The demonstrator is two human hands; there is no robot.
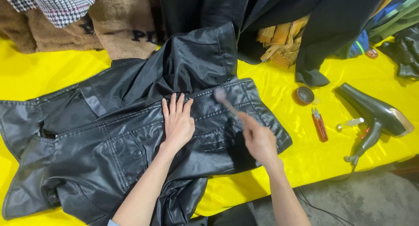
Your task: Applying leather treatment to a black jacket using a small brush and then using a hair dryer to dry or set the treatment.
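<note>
2 bare hands at work on a black leather jacket (109, 152), spread flat across the yellow table cover (305, 156) and filling the left and centre of the view. Left hand (177, 123) pressed palm-down on the jacket near the zip line, fingers straight and slightly apart. Right hand (259, 141), at 3 o'clock from the left, blurred, fingers closed on the handle of a small brush (224, 100) whose head touches the leather just beside the left fingertips. At 3 o'clock from the jacket: a small round tin (303, 95), red thread snips (320, 125) and a dark hair dryer (377, 114), all apart from both hands. At 12 o'clock, piled garments (122, 21) in brown, black and houndstooth along the far edge.
</note>
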